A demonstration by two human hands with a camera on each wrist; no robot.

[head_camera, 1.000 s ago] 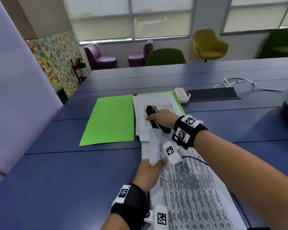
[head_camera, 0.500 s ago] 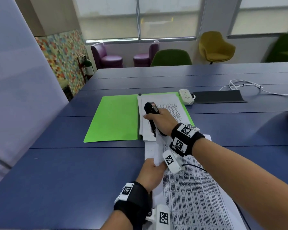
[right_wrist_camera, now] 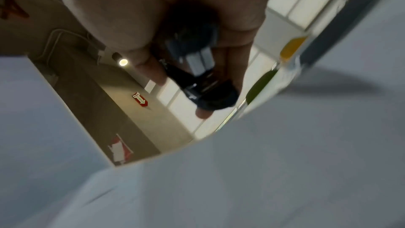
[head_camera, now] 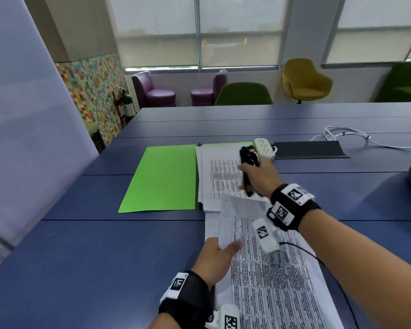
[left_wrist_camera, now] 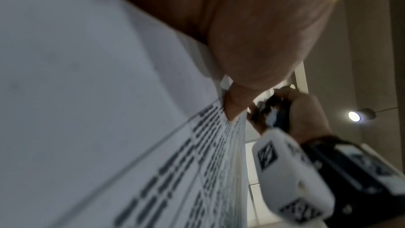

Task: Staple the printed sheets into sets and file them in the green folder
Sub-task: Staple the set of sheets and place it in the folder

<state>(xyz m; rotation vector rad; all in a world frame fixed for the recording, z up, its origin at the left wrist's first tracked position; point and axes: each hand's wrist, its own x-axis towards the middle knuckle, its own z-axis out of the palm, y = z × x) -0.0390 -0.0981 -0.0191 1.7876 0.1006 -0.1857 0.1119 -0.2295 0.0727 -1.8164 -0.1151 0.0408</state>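
An open green folder (head_camera: 161,179) lies on the blue table (head_camera: 81,269), with a pile of printed sheets (head_camera: 220,179) on its right half. My right hand (head_camera: 259,176) grips a black stapler (head_camera: 247,169) above that pile; the stapler (right_wrist_camera: 197,82) also shows in the right wrist view. Nearer to me lies a long stack of printed sheets (head_camera: 275,281). My left hand (head_camera: 220,251) pinches its left edge, thumb on top, and the top sheets (left_wrist_camera: 131,145) curl upward at their far corner.
A white power strip (head_camera: 263,147) and a black mat (head_camera: 310,149) lie just behind the folder. A white cable (head_camera: 347,136) trails at the far right. Armchairs stand beyond the table's far edge, and a pale partition (head_camera: 22,138) rises at the left.
My right hand has carried the stapler away from the near stack's corner, farther over the folder pile. My left hand has lifted the near sheets' left edge, curling them up.
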